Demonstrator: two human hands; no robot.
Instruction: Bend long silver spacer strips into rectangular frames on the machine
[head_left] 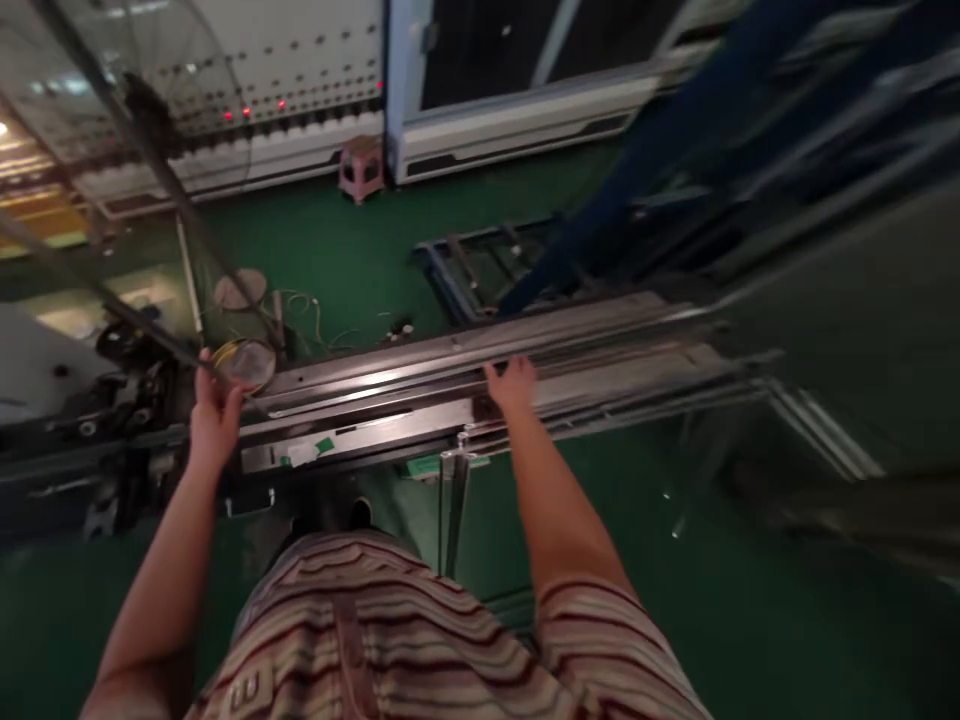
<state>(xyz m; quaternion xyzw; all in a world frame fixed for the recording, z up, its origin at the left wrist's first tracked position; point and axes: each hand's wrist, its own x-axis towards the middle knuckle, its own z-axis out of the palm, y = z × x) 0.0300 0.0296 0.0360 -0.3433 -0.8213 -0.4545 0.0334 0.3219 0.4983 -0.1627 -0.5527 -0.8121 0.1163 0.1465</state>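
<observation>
My left hand (214,425) is at the left end of a long metal bench, its thumb and fingers closed around a thin grey metal bar (124,308) that slants up to the left. Just behind those fingers lies a round dish with a yellow rim (251,362). My right hand (514,385) reaches onto the middle of the bench, fingers bent over a long shiny metal strip (382,380) that runs along its track. The fingertips there are partly hidden. Dark machine parts (127,400) with clamps sit left of my left hand.
A second grey bar (176,185) slants across the upper left. Behind the bench are a pink stool (361,168), a blue floor frame (450,280) and a round disc (240,289). A metal post (454,510) stands at the bench's near side. Blue beams at right are blurred.
</observation>
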